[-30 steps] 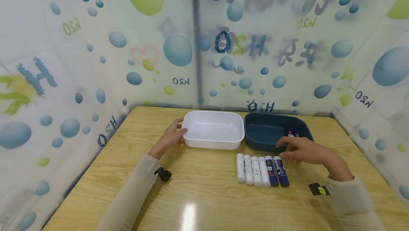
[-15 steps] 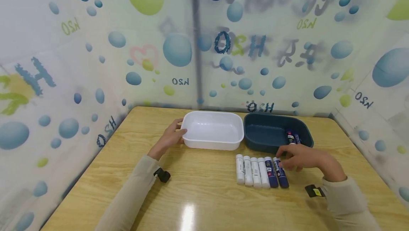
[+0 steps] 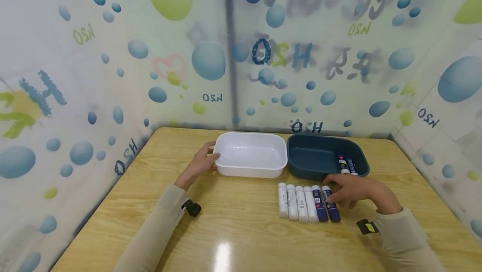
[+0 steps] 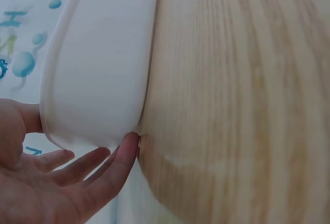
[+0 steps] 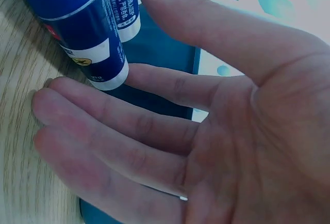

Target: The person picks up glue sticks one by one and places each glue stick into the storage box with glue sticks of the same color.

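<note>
Right fingers (image 5: 129, 115) lowered, tubes (image 3: 343, 164) in dark tray (image 3: 312, 159)

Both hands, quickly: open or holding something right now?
Left hand: holding the white tray by its end.
Right hand: open, at the row's rightmost blue tube.

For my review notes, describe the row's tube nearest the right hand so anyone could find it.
On the wooden table, before the dark teal tray, lies a row of six tubes. Yours is the blue tube at the right end, by the right hand; the other blue one sits between neighbours, and the rest are white.
</note>
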Demonstrator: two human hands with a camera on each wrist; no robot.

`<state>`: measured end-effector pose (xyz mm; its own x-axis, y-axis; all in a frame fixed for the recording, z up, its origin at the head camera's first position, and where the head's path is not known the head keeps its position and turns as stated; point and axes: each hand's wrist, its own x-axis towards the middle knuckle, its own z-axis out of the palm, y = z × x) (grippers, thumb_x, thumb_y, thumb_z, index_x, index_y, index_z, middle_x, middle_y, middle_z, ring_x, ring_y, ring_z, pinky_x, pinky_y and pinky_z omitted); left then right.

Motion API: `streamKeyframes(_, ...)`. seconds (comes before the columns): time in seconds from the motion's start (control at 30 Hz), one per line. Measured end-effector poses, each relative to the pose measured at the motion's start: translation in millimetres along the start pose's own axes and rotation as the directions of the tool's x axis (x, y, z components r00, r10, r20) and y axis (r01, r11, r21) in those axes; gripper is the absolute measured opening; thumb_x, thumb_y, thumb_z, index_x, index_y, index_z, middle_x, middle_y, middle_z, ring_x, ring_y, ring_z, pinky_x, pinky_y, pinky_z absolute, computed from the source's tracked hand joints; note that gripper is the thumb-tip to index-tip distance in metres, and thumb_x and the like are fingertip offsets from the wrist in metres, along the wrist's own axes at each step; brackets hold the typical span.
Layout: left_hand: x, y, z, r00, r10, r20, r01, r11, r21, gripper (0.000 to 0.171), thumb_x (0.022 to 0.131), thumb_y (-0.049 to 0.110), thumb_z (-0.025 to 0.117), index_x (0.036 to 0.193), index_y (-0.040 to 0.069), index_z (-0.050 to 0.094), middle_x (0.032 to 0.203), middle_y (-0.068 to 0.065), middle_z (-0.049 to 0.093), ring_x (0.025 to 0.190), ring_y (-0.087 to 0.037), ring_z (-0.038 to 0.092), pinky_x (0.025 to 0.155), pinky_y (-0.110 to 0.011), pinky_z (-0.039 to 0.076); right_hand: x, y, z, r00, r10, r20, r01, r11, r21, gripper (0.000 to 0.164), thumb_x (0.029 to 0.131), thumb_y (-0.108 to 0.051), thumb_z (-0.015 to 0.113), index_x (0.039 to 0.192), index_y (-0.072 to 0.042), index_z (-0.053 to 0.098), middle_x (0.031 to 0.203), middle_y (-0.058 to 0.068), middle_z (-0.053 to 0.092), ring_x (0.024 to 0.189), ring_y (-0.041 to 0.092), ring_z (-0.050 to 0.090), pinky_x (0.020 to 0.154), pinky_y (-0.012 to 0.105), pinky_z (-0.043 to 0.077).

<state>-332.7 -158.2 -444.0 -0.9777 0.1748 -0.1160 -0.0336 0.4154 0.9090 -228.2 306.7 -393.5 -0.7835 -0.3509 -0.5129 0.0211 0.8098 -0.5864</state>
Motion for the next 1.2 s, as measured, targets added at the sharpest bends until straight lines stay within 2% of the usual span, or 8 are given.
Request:
streamKeyframes(0.33, -1.4, 0.0, -0.9, 1.0, 0.013, -0.005, -0.013, 1.0, 0.018, 0.06, 0.107, 0.022, 0.054, 0.161, 0.011, 0.029, 0.15, -0.029, 0.047, 0.099, -0.027, 0.068, 0.079, -0.036, 0.062, 2.1, -0.8, 4.2, 1.0, 0.008, -0.018, -0.009, 0.999, -0.046, 0.055, 0.094, -0.024, 0.076, 0.14, -0.006, 0.053, 0.099, 0.01, 0.066, 0.083, 0.023, 0.068, 0.07, 0.04, 0.061)
streamKeyframes(0.63, -1.0, 0.8, -2.0, 1.0, 0.01, 0.002, -0.01, 1.0, 0.009, 0.061, 0.107, 0.023, 0.054, 0.161, 0.012, 0.029, 0.15, -0.028, 0.047, 0.103, -0.028, 0.067, 0.081, -0.036, 0.062, 4.0, -2.0, 3.9, 1.0, 0.012, -0.012, -0.013, 0.998, -0.065, 0.057, 0.093, -0.023, 0.078, 0.141, -0.006, 0.052, 0.107, 0.012, 0.064, 0.082, 0.023, 0.069, 0.07, 0.04, 0.061)
streamKeyframes(0.87, -0.7, 1.1, -2.0, 1.0, 0.009, 0.004, -0.009, 1.0, 0.007, 0.061, 0.107, 0.024, 0.055, 0.161, 0.013, 0.03, 0.15, -0.028, 0.047, 0.11, -0.031, 0.066, 0.083, -0.038, 0.062, 5.7, -2.9, 4.9, 1.0, 0.026, -0.018, -0.027, 0.997, -0.078, 0.059, 0.092, -0.025, 0.078, 0.141, -0.007, 0.052, 0.097, 0.01, 0.064, 0.08, 0.023, 0.068, 0.07, 0.04, 0.061)
streamKeyframes(1.2, 1.0, -1.0, -2.2, 1.0, 0.014, 0.009, -0.014, 1.0, 0.008, 0.062, 0.107, 0.024, 0.055, 0.162, 0.012, 0.029, 0.15, -0.028, 0.047, 0.111, -0.032, 0.066, 0.083, -0.038, 0.063, 7.0, -4.0, 7.1, 0.999, 0.035, -0.02, -0.037, 0.995, -0.089, 0.056, 0.092, -0.024, 0.079, 0.139, -0.008, 0.054, 0.097, 0.009, 0.063, 0.079, 0.023, 0.067, 0.071, 0.04, 0.06)
